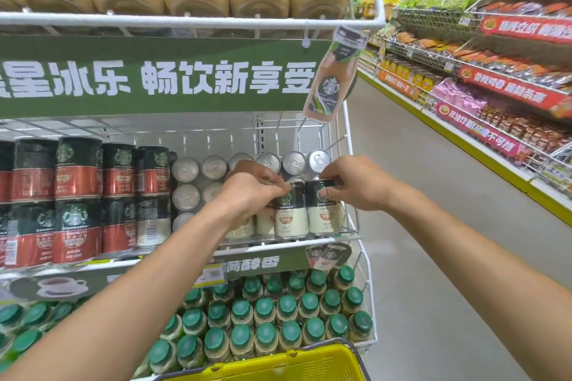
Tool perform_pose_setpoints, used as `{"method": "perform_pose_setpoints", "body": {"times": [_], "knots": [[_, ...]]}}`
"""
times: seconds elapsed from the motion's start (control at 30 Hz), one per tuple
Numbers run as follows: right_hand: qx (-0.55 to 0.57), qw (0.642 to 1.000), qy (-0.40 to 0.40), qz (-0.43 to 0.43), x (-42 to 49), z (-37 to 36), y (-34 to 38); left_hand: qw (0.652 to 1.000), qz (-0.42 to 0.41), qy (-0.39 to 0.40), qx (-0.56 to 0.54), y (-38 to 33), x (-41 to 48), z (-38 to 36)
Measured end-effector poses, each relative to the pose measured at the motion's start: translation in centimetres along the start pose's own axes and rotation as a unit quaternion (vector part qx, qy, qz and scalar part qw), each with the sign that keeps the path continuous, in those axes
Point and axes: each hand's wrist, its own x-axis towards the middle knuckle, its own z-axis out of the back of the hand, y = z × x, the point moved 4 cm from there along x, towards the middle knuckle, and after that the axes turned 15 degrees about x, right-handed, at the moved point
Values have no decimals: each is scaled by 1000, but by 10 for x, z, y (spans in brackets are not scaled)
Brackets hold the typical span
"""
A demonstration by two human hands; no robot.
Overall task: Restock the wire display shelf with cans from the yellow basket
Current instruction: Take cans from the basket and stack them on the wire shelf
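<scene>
- The left forearm enters from the near left and rises diagonally to the middle tier of the wire display shelf (185, 21). The left hand (250, 195), fingers curled, grips the upper part of the left cream can (292, 219).
- The right forearm enters from the near right. The right hand (356, 182), knuckles up, closes its fingers over the top rim of the right cream can (323, 216).
- Both cans stand upright, side by side, at the near right corner of the middle tier, in front of the silver can tops (185, 168).
- Red-and-black cans (77, 179) fill the tier's left; green-capped bottles (266, 309) occupy the tier below.
- The yellow basket (294, 362) sits at the near edge, below the arms; its contents are hidden.
</scene>
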Motion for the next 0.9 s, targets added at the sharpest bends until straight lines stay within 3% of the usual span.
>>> {"method": "perform_pose_setpoints", "body": {"times": [0.43, 0.7, 0.9], "knots": [[38, 998, -44, 16, -12, -6, 10, 996, 3, -80, 29, -10, -7, -1], [56, 995, -84, 0, -23, -11, 14, 967, -4, -188, 170, -13, -17, -3], [50, 984, -171, -1, -54, -24, 32, 956, -70, -177, 222, 15, -60, 12]]}}
